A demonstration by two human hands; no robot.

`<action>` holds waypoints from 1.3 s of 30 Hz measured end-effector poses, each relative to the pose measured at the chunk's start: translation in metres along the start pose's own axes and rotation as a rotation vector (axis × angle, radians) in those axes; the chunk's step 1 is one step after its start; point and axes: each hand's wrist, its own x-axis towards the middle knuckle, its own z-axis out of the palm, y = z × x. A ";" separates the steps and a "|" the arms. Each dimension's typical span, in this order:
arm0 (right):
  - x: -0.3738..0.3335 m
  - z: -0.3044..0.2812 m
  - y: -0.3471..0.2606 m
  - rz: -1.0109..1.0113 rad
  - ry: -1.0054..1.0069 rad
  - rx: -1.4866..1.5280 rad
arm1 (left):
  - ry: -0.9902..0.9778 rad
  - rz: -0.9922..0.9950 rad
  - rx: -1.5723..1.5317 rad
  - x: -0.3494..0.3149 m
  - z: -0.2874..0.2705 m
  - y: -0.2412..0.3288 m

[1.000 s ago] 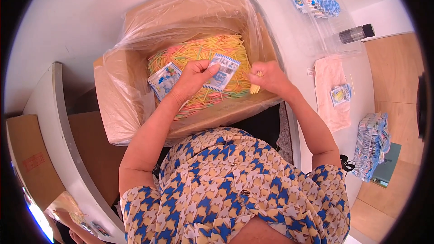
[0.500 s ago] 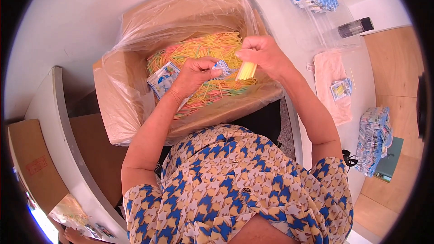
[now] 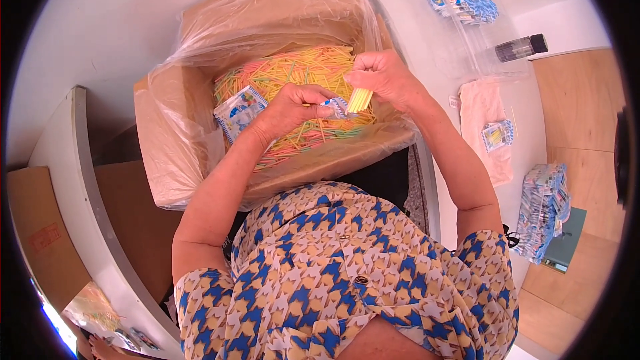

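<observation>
My left hand (image 3: 293,111) pinches a small blue-and-white plastic packet (image 3: 339,105) over the carton, its end toward my other hand. In my right hand (image 3: 383,80) is a bundle of thin yellow sticks (image 3: 361,100), which look like candy straws; their lower ends meet the packet's edge, and I cannot tell whether they are inside it. Beneath both hands lies a heap of loose yellow, pink and green sticks (image 3: 300,70). More printed packets (image 3: 241,112) rest on the heap beside my left wrist.
A cardboard carton (image 3: 173,167) lined with clear plastic holds the heap. On the white table at right are a clear bin (image 3: 460,47) with packets, a dark-capped bottle (image 3: 521,48), a pink cloth (image 3: 481,100) with a filled packet (image 3: 497,135), and stacked packets (image 3: 543,210). Another person's hand (image 3: 101,347) shows lower left.
The yellow bundle in my right hand has come down and left to the packet. My left hand has shifted slightly right with the packet, closing the gap.
</observation>
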 end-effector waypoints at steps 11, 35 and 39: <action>-0.002 0.016 -0.010 -0.548 0.243 -0.597 | 0.069 -0.113 -0.106 -0.001 0.003 0.002; -0.002 -0.002 -0.034 -1.088 0.111 -1.039 | -0.036 -0.093 -0.095 0.000 0.019 0.018; -0.007 -0.006 -0.032 -1.198 0.237 -1.009 | -0.038 -0.072 -0.091 0.005 0.020 0.019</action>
